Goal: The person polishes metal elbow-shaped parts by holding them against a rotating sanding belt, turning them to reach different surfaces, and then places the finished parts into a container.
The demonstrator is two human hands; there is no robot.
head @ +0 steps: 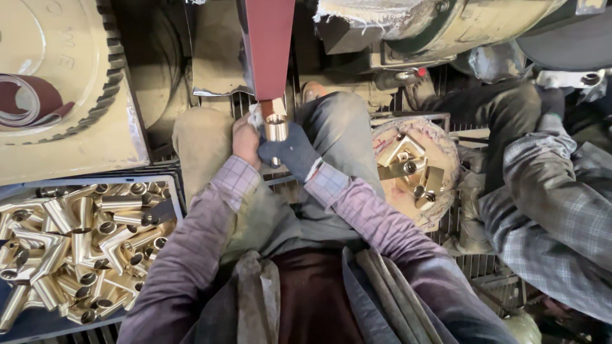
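**Both hands clamped on brass fitting at sanding belt**

Gripping one brass tube fitting (276, 128) with both hands, closed tight round it. Left hand (245, 140) bare, wrapped on the fitting's left side, with a scrap of pale cloth (255, 116) at the fingertips. Right hand (290, 153) in a dark knit glove, closed on the lower right side of the same fitting. Open end of the fitting facing up toward the camera, top edge touching the lower end of the dark red sanding belt (268, 48), which runs down from the top of frame. Held between the knees, above grey trousers (331, 127).

Left of the lap: blue crate (38, 322) piled with brass elbow and tee fittings (76, 248), well apart from the hands. Right of the lap: round cloth-lined basket (446, 150) holding a few more brass fittings (408, 169), near the right forearm. Top left: large cream toothed wheel (76, 76) with a loose coil of red abrasive belt (25, 102) lying on it. Far right: another person's plaid sleeve (554, 216), clear of the work. Metal grating (484, 267) underfoot.
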